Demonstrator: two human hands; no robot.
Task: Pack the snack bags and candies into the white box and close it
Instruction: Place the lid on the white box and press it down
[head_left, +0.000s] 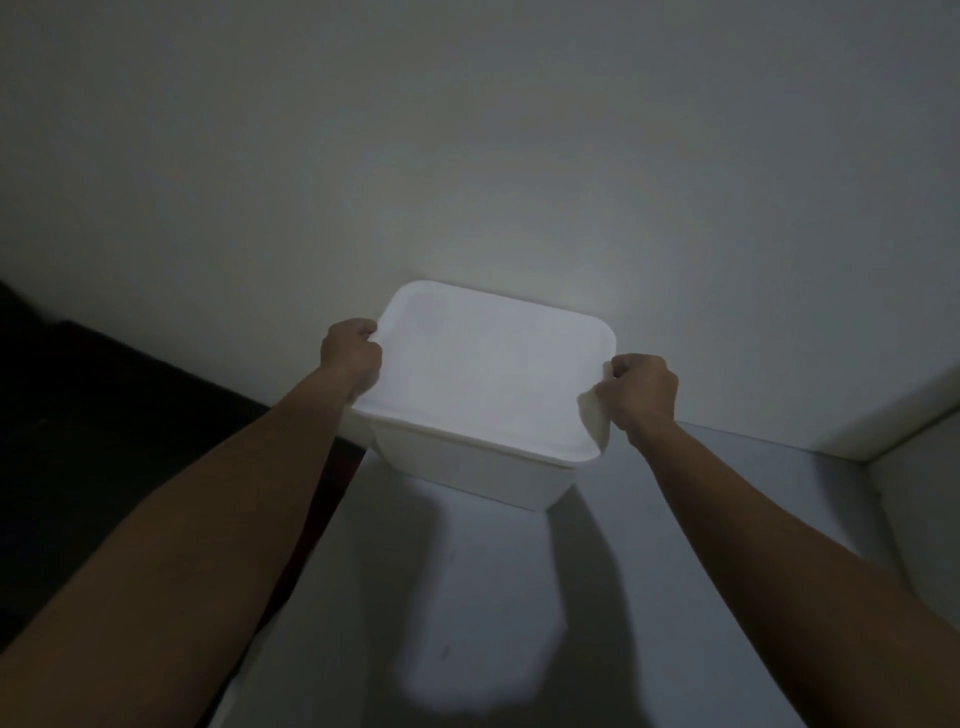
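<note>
White box (467, 467) w/ lid (488, 384) on; both hands, L (350, 361) & R (641, 389), grip lid edges.

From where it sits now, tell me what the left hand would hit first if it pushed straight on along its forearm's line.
Probably the plain pale wall. The left hand grips the left edge of the white plastic box's flat lid, and its forearm points up and away past that edge. How far back the wall stands is unclear.
</note>
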